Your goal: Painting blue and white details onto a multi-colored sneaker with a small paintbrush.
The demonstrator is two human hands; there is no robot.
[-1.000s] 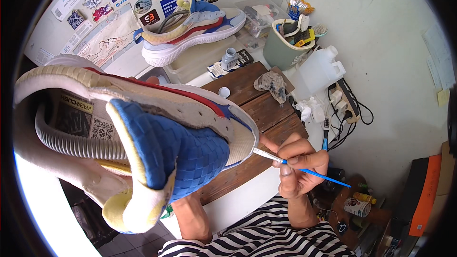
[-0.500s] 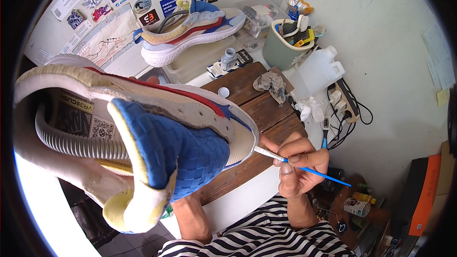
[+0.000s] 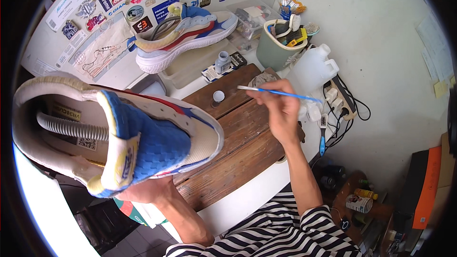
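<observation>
Front shoe [image 3: 147,138] left of paintbrush [image 3: 290,95]

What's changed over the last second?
The right hand has moved the brush away from the held shoe's toe, forward over the wooden board, near the small white cap. The left hand has shifted the shoe leftward. Neither was let go; the second shoe and small bottle stayed put.

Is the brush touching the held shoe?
No, the brush in the right hand is visibly apart from the held shoe.
</observation>
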